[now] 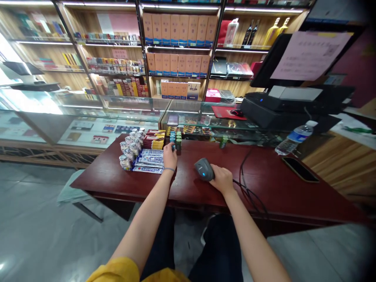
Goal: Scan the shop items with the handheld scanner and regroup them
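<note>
My right hand (222, 178) is wrapped round the handle of a grey barcode scanner (204, 169), whose head points left with a blue light lit. My left hand (169, 157) is closed on a small dark-blue canister (173, 147) at the near end of two short rows. The rows hold blue canisters (172, 137) and green canisters (178, 138). Left of that hand lie several blue-and-white packets (149, 159), with maroon-and-yellow packets (154, 140) behind them. Several small jars with silvery lids (129, 150) stand in rows at the far left of the group.
A dark red wooden table (188, 192) carries everything. On its right are a black cable (243, 176), a water bottle (295, 138) and a phone (300, 169). A single green canister (223, 141) stands near the back edge. Behind are a glass counter (123, 102) and a monitor (272, 62).
</note>
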Motion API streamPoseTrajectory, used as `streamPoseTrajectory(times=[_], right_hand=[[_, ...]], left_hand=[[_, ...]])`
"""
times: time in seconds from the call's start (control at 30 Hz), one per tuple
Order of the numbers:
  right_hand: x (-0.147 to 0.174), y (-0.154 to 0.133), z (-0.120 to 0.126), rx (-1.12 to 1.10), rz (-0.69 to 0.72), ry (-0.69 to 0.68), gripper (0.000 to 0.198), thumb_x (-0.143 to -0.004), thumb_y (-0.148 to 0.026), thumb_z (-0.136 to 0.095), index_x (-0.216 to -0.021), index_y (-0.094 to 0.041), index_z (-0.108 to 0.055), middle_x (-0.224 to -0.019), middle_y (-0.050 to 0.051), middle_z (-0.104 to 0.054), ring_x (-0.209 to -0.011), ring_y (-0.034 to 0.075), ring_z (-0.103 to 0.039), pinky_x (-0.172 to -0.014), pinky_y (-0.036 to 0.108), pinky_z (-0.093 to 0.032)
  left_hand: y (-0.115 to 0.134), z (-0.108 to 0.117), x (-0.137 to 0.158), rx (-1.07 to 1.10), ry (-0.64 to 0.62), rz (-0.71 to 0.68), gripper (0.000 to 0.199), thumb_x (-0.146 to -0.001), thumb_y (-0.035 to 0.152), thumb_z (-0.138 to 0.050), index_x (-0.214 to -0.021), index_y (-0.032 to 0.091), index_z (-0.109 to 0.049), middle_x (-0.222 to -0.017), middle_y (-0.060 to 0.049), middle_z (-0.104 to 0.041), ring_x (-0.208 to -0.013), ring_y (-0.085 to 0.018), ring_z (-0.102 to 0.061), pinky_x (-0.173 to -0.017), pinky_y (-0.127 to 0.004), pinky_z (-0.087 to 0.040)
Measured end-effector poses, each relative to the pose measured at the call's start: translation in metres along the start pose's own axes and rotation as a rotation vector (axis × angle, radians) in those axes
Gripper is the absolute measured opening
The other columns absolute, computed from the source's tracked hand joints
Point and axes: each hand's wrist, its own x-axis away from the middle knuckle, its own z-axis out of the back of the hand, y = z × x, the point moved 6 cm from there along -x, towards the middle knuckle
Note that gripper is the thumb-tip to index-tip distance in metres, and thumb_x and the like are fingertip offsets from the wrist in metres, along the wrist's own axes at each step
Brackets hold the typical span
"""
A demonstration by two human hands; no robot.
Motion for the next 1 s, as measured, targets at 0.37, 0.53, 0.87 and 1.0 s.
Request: streamPoseTrajectory(times=[0.37, 0.53, 0.87, 1.0], right_hand=[[0.002, 0.000, 0.005, -0.009, 0.008, 0.009, 0.041, -0.078, -0.035, -0.052, -0.111, -0.011, -0.060, -0.093, 0.008, -0.071, -0.077, 0.019, -0.062, -0.071, 0.029, -0.038], [0.003, -0.002, 0.004, -0.050, 0.020, -0.031, 0.045, -0.075, -0.033, -0.054, -0.114, -0.011, -0.059, -0.097, 0.009, -0.071, -0.079, 0.019, -0.063, -0.072, 0.029, -0.039], [0.003, -0.006, 0.002, -0.097, 0.045, -0.107, 0.042, -0.074, -0.032, -0.056, -0.112, -0.015, -0.061, -0.091, 0.009, -0.071, -0.080, 0.020, -0.064, -0.073, 0.029, -0.039], [0.003, -0.007, 0.002, -0.095, 0.050, -0.107, 0.039, -0.074, -0.032, -0.056, -0.109, -0.015, -0.062, -0.090, 0.008, -0.072, -0.078, 0.019, -0.064, -0.072, 0.029, -0.039]], left_hand=[[0.027, -0.012, 0.014, 0.523, -0.233, 0.091, 0.050, -0.085, 0.028, -0.062, -0.131, 0.022, -0.042, -0.126, -0.012, -0.056, -0.113, -0.020, -0.058, -0.095, -0.037, -0.050], [0.021, -0.035, 0.025, 0.751, -0.455, 0.332, 0.054, -0.082, 0.037, -0.067, -0.130, 0.021, -0.047, -0.124, -0.012, -0.062, -0.107, -0.022, -0.062, -0.086, -0.037, -0.054], [0.012, -0.035, 0.024, 0.766, -0.387, 0.425, 0.054, -0.081, 0.038, -0.068, -0.130, 0.021, -0.052, -0.115, -0.010, -0.066, -0.096, -0.020, -0.065, -0.077, -0.033, -0.056], [0.013, -0.035, 0.024, 0.743, -0.379, 0.403, 0.050, -0.082, 0.039, -0.066, -0.127, 0.022, -0.052, -0.116, -0.010, -0.066, -0.098, -0.020, -0.065, -0.076, -0.033, -0.057]])
